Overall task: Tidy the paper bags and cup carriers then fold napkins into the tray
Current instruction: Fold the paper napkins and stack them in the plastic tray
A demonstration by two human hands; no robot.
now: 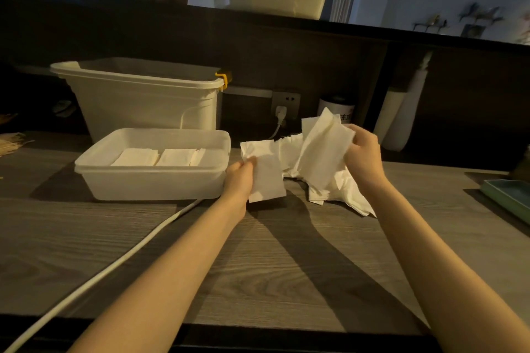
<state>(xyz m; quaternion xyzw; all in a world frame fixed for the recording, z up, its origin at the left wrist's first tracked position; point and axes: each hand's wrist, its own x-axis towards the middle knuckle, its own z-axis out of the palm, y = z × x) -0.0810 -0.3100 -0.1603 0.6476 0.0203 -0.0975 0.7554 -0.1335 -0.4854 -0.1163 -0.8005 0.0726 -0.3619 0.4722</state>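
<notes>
Both bare forearms reach up from the bottom edge of the frame toward its centre, over a grey wood-grain worktop. The left hand, just right of the white tray, pinches a folded napkin between thumb and curled fingers; the napkin hangs down upright, its lower edge near the worktop. The right hand, right of centre and slightly higher, has its wrist bent and its fingers curled round an unfolded napkin that it lifts above a loose pile of napkins lying on the worktop between the two hands. Inside the tray, left of centre, folded napkins lie flat side by side. Behind the tray stands a tall white bin. A white cable runs diagonally across the lower left.
</notes>
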